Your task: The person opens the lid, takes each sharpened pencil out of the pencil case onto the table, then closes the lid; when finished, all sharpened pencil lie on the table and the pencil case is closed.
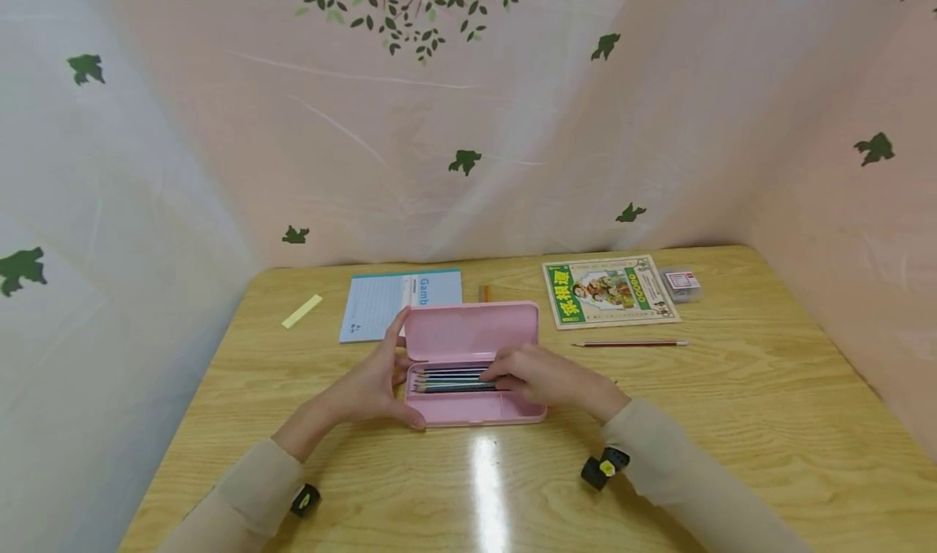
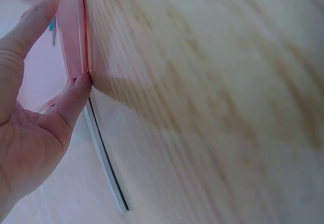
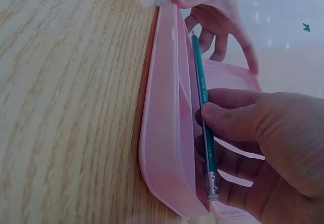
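A pink pencil case (image 1: 472, 332) lies open on the table, its lid tipped back. Several pencils (image 1: 442, 380) lie side by side in its rear compartment. My left hand (image 1: 369, 384) holds the case at its left end, thumb at the front corner and a finger up against the lid. Over the right part of the case, my right hand (image 1: 540, 374) pinches a green pencil (image 3: 200, 75) between thumb and fingers. That pencil has a metal ferrule and a pale eraser end, clearest in the right wrist view. In the head view the right hand hides the pencils' right ends.
Behind the case lie a blue-and-white notebook (image 1: 375, 297) and a small brown-orange item (image 1: 484, 293), partly hidden by the lid. To the right are an illustrated booklet (image 1: 611, 293), a small labelled box (image 1: 682, 286) and a dark red pencil (image 1: 633, 344). A yellow strip (image 1: 302, 311) lies left.
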`<act>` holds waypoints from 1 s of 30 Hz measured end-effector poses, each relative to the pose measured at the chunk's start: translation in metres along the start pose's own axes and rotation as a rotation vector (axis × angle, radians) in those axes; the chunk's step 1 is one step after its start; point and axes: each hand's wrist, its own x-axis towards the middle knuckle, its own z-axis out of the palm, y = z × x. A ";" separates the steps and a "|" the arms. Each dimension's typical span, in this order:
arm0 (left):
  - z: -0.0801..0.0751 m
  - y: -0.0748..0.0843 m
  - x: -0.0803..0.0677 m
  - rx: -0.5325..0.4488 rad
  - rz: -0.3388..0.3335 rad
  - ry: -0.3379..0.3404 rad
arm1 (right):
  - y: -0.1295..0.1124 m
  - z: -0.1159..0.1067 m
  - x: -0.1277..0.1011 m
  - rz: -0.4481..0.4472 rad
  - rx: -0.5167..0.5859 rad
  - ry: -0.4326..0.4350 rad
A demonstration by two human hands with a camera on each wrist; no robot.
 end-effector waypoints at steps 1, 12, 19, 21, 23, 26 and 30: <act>0.000 0.000 0.000 0.003 -0.003 0.002 | 0.000 0.000 0.000 0.000 -0.006 0.002; 0.001 -0.002 0.000 0.014 0.002 0.003 | 0.000 -0.012 -0.015 -0.010 0.006 0.069; 0.000 -0.001 -0.001 0.029 -0.003 0.006 | 0.009 -0.026 -0.034 -0.009 -0.017 0.111; 0.000 -0.001 0.000 0.025 0.000 0.006 | 0.013 -0.031 -0.041 -0.021 -0.032 0.131; 0.000 -0.001 0.000 0.017 0.004 0.006 | 0.018 -0.037 -0.047 -0.040 -0.047 0.157; 0.000 -0.001 0.001 -0.006 0.006 0.002 | 0.027 -0.044 -0.059 -0.071 -0.067 0.207; 0.000 -0.002 0.001 -0.017 0.005 -0.003 | 0.039 -0.052 -0.080 -0.064 -0.062 0.272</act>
